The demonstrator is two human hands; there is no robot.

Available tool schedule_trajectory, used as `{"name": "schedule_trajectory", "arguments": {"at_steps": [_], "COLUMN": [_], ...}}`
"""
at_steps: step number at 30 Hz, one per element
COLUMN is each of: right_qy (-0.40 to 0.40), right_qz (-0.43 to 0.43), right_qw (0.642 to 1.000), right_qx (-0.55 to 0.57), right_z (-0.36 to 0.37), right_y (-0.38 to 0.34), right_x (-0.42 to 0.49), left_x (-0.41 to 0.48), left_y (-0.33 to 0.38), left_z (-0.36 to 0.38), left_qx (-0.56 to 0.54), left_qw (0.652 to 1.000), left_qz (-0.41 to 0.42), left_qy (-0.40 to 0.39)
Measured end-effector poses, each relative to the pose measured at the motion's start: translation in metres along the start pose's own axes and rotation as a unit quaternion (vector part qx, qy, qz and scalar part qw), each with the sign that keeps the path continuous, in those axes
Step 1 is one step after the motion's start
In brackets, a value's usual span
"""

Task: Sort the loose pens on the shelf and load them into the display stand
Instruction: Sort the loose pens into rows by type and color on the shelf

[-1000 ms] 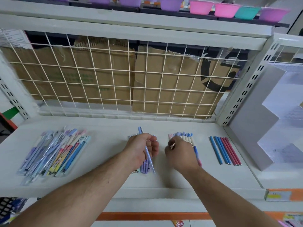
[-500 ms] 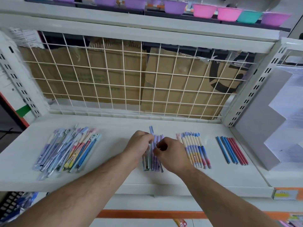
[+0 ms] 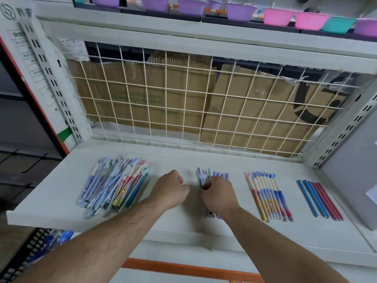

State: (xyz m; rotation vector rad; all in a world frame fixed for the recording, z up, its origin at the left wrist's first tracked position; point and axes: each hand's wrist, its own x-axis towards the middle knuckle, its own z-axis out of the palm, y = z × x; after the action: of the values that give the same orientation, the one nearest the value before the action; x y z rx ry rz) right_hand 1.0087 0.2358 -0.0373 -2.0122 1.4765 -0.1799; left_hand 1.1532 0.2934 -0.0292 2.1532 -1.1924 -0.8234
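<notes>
Four groups of pens lie on the white shelf [image 3: 224, 231]. On the left is a loose mixed pile [image 3: 114, 186] in purple, blue and pink. A small row of purple pens [image 3: 216, 175] lies in the middle, a row of cream-to-blue pens [image 3: 269, 198] to its right, and blue and red pens [image 3: 320, 199] beyond those. My right hand [image 3: 219, 194] lies over the purple row with its fingers curled down onto those pens. My left hand [image 3: 170, 190] rests as a fist on the bare shelf just left of that row, and no pen shows in it.
A white wire grid [image 3: 193, 107] backed with cardboard closes the rear of the shelf. A grey board [image 3: 353, 180] stands at the right end. Coloured bowls [image 3: 277, 16] line the shelf above. To the left, the shelf ends at a drop.
The blue pen that my left hand held now lies with the purple row, and that hand has pulled off to the left. My right hand moved from the cream-blue row onto the purple row.
</notes>
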Motion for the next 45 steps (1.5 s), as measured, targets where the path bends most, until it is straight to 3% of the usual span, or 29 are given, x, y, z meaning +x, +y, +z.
{"name": "schedule_trajectory", "arguments": {"at_steps": [10,17,22,28,38,45], "right_qy": [0.047,0.162,0.222,0.231,0.208,0.207], "right_qz": [0.015,-0.022,-0.054,-0.046,-0.044,-0.049], "right_qw": [0.998,0.984,0.970,0.969,0.972,0.974], "right_qx": [-0.041,-0.076,-0.086,-0.073,-0.097,-0.072], "right_z": [0.022,0.013,0.012,0.022,0.017,0.012], "right_y": [0.002,-0.008,-0.019,-0.028,-0.058,-0.057], "right_x": [0.019,0.004,-0.005,-0.009,-0.041,-0.038], "left_x": [-0.001,-0.003,-0.006,-0.007,0.001,0.010], "left_y": [-0.014,-0.022,-0.033,-0.056,-0.060,-0.051], "left_z": [-0.012,-0.014,-0.032,-0.054,-0.065,-0.063], "left_qx": [0.062,0.120,0.229,0.366,0.399,0.378], "left_qw": [0.997,0.990,0.968,0.921,0.911,0.925], "left_qz": [0.040,0.075,0.078,0.069,0.070,0.028], "left_qy": [-0.002,0.010,0.069,0.112,0.069,0.012]}}
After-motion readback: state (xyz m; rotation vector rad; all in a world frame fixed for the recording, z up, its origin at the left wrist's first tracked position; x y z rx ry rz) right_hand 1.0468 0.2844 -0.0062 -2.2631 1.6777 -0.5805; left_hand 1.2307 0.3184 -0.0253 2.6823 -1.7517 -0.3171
